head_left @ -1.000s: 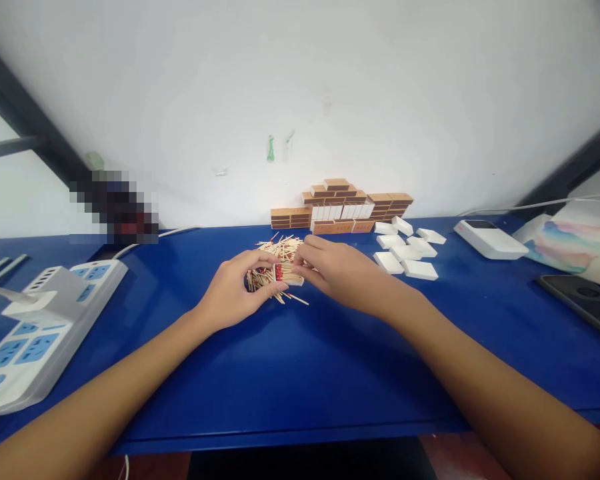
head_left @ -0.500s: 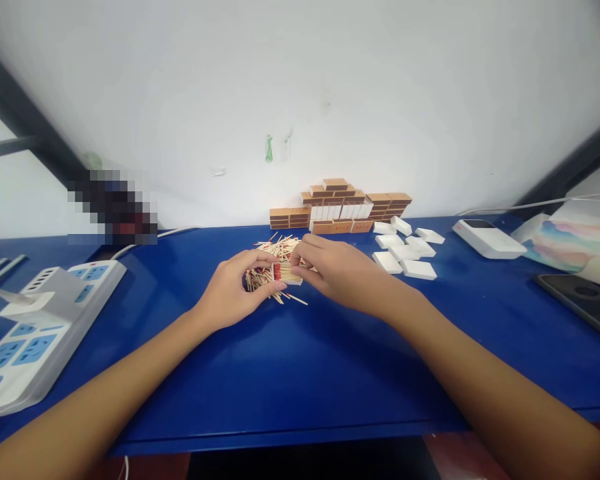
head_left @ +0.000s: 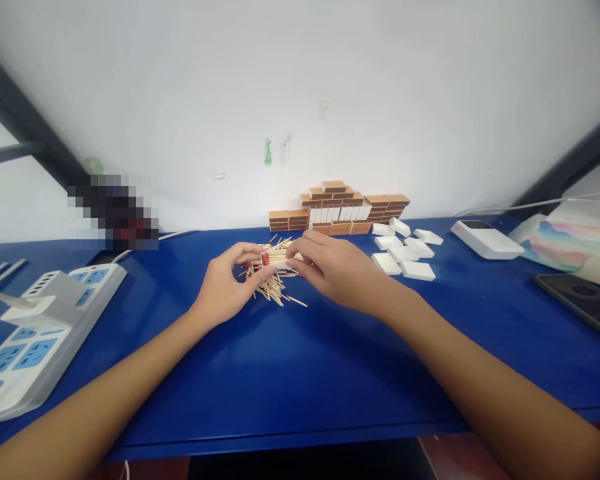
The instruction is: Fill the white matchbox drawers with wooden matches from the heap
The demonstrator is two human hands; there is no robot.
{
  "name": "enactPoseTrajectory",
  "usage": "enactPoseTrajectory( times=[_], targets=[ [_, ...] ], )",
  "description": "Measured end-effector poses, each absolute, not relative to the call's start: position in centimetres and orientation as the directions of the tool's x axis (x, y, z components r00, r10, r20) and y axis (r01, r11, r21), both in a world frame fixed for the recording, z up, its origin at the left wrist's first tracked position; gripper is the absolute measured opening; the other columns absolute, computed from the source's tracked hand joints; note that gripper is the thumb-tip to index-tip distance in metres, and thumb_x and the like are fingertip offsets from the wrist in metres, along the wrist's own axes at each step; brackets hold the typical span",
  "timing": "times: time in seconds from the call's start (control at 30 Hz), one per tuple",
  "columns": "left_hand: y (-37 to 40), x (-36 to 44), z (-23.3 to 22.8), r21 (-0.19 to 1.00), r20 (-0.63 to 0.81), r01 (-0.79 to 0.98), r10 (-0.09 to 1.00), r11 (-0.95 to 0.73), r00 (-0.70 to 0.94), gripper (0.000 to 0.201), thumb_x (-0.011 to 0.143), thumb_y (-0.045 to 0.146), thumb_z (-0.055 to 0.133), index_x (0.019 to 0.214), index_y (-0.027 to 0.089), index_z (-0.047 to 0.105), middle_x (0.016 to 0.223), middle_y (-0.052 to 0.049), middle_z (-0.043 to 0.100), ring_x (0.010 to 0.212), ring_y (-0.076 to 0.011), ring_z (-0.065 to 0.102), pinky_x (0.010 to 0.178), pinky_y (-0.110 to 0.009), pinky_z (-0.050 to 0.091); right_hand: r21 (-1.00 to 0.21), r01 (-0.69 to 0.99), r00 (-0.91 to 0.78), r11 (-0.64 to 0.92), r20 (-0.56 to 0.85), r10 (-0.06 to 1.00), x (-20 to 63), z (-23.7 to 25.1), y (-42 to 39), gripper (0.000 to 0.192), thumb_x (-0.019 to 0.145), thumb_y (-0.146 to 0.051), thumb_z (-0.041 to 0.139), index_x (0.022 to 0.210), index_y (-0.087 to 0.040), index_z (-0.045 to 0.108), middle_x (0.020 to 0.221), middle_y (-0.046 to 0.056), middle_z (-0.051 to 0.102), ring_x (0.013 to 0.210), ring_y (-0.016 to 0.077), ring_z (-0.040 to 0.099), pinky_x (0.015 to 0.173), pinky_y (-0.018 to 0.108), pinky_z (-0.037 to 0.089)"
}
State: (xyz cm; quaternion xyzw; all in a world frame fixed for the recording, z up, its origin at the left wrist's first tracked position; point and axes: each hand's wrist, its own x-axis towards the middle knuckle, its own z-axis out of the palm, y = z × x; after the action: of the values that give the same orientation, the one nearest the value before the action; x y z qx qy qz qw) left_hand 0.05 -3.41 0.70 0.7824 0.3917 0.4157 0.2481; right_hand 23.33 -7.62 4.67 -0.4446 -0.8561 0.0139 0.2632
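Here a bundle of matches (head_left: 279, 257) is pinched between the left hand (head_left: 226, 288) and right hand (head_left: 336, 272), fingers closed on either end, its long axis left-to-right, just above the loose matches (head_left: 273, 288) on the table (head_left: 290, 373).

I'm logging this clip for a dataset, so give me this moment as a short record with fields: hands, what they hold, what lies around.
left hand: closed on one end of a bundle of matches, red heads toward it
right hand: grips the bundle's other end
below the bundle: loose matches on the blue table
back by the wall: stacked brown matchboxes
right of the hands: white trays
far left: power strip
far right: white device, dark phone
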Motion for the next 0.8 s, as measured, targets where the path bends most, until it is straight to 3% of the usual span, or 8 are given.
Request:
enactPoseTrajectory(
  times=[0.1,0.23,0.33,0.43,0.63,0.8],
  targets=[
    [-3.0,-0.1,0.5,0.732,0.448,0.397,0.831,-0.553,0.331,0.033,0.089,0.043,0.076,0.112,0.021,0.067,0.107,-0.007,0.079,0.097,-0.0237,0.075,0.083,-0.036,0.060,-0.241,0.765,-0.415,0.597,0.524,0.744,25.3,5.7,-6.7,0.014,0.101,-0.029,0.053,0.104,-0.020,0.063,0.094,0.006,0.066,0.077,0.0179,0.057,0.069,0.031,0.039],
    [-2.5,-0.4,0.3,0.739,0.447,0.407,0.843,-0.537,0.300,0.030,0.088,0.043,0.075,0.109,0.021,0.068,0.108,-0.007,0.078,0.101,-0.0240,0.075,0.084,-0.036,0.058,-0.233,0.930,-0.083,0.286,0.623,0.778,30.5,6.5,-4.6,0.015,0.097,-0.028,0.055,0.096,-0.020,0.068,0.086,0.006,0.069,0.074,0.0200,0.058,0.071,0.034,0.039],
    [-2.2,-0.6,0.4,0.740,0.451,0.403,0.842,-0.538,0.296,0.031,0.088,0.042,0.076,0.109,0.021,0.068,0.108,-0.007,0.079,0.100,-0.0236,0.075,0.084,-0.035,0.058,-0.335,0.942,0.190,0.035,0.614,0.766,35.6,6.2,-3.2,0.017,0.092,-0.031,0.061,0.093,-0.019,0.072,0.084,0.009,0.071,0.077,0.0226,0.060,0.073,0.035,0.040],
    [-1.9,-0.9,0.5,0.748,0.488,0.374,0.836,-0.549,0.251,0.032,0.088,0.042,0.076,0.110,0.020,0.067,0.108,-0.008,0.079,0.092,-0.0223,0.077,0.080,-0.035,0.060,-0.516,0.843,0.458,-0.150,0.544,0.704,40.0,5.9,-2.3,0.022,0.091,-0.034,0.062,0.096,-0.016,0.074,0.091,0.012,0.073,0.080,0.0227,0.061,0.078,0.035,0.043],
    [-1.5,-1.1,0.3,0.720,0.504,0.384,0.816,-0.578,0.282,0.032,0.087,0.042,0.076,0.110,0.021,0.068,0.106,-0.008,0.080,0.093,-0.0240,0.077,0.083,-0.038,0.061,-0.606,0.749,0.570,-0.270,0.379,0.729,43.0,6.0,0.2,0.024,0.087,-0.034,0.066,0.097,-0.014,0.075,0.088,0.011,0.072,0.077,0.0209,0.061,0.072,0.033,0.044],
    [-1.0,-1.5,0.5,0.717,0.520,0.388,0.815,-0.579,0.256,0.032,0.087,0.044,0.076,0.108,0.020,0.069,0.105,-0.009,0.080,0.092,-0.0245,0.078,0.079,-0.037,0.061,-0.620,0.697,0.623,-0.360,0.277,0.731,43.5,5.7,3.0,0.027,0.087,-0.036,0.068,0.082,-0.009,0.071,0.061,0.010,0.061,0.065,0.0223,0.058,0.062,0.036,0.043]
  ],
)
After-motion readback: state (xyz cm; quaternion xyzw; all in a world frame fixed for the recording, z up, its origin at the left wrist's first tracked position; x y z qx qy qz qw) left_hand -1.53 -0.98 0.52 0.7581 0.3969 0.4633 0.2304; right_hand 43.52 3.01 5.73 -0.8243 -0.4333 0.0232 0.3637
